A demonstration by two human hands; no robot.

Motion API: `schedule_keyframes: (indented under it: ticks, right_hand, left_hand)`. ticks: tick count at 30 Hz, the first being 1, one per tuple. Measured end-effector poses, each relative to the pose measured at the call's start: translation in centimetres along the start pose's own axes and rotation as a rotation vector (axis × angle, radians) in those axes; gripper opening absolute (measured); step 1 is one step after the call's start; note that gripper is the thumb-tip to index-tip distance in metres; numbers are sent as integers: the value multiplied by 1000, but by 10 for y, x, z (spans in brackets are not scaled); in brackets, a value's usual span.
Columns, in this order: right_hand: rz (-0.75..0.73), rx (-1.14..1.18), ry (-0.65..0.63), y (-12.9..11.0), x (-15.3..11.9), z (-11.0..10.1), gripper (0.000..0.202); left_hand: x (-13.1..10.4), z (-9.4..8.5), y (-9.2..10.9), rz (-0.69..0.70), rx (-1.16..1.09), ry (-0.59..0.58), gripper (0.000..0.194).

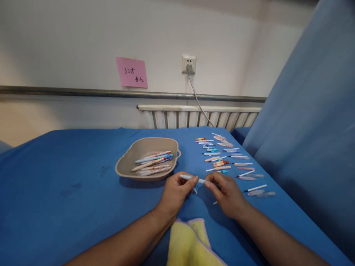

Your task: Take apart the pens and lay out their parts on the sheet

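Note:
Between my two hands, over the blue cloth, is a pale blue pen held nearly level. My left hand pinches its middle, with the tapered end pointing left. My right hand has its thumb and fingers closed around the pen's right end, which is partly hidden. A small whitish piece shows just below my left fingers. Left of my hands stands a beige basin holding several pens. To the right, pen barrels, refills and other pen parts lie in rows.
A yellow cloth lies at the near edge between my forearms. Blue cloth covers the table. Behind it are a white radiator, a metal rail and a wall socket with a plugged cord. A blue curtain hangs at right.

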State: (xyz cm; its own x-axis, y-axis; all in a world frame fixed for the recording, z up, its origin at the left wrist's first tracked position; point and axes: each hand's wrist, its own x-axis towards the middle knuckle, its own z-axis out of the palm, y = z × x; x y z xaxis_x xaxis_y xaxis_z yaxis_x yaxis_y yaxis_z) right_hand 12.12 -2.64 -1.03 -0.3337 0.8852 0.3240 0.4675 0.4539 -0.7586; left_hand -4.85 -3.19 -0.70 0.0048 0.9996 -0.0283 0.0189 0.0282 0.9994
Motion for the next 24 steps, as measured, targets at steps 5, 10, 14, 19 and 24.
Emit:
schedule_keyframes:
  ticks: [5, 10, 14, 19, 24]
  right_hand:
    - [261, 388, -113, -1, 1, 4, 27]
    - [337, 516, -186, 0, 2, 3, 30]
    - [170, 190, -58, 4, 1, 1, 24]
    - [131, 87, -114, 6, 1, -5, 17]
    - [157, 181, -191, 7, 2, -10, 19]
  left_hand:
    - [-2, -3, 9, 27, -71, -44, 28]
    - [1, -9, 13, 7, -72, -167, 30]
    - [4, -10, 12, -67, 20, -109, 33]
    - [5, -12, 13, -8, 88, -141, 26]
    - [5, -16, 15, 68, 158, -212, 19]
